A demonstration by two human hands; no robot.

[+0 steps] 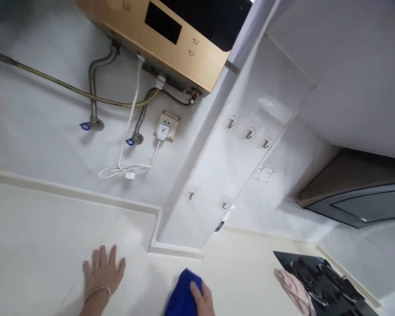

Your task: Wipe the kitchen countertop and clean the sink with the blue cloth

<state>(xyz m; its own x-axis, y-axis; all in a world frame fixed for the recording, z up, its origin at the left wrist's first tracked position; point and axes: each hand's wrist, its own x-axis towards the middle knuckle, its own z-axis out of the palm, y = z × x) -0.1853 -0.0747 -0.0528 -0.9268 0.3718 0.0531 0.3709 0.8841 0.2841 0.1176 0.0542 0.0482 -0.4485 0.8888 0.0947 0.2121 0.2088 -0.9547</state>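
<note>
My left hand (102, 270) lies flat on the cream countertop (46, 237), fingers spread, a thin bracelet at the wrist; it holds nothing. To its right, my right hand (202, 298) presses on a bunched blue cloth (182, 294) on the counter near the bottom edge of the view. Only part of that hand shows, with fingers over the cloth. The cloth lies just in front of the boxed white column (217, 175).
A gold water heater (158, 39) hangs on the wall with hoses, blue valves and a plugged-in white cord (128, 169). Hooks (249, 133) stud the column. At right are a black gas hob (322, 281), a pink cloth (294, 289) and a range hood (358, 197).
</note>
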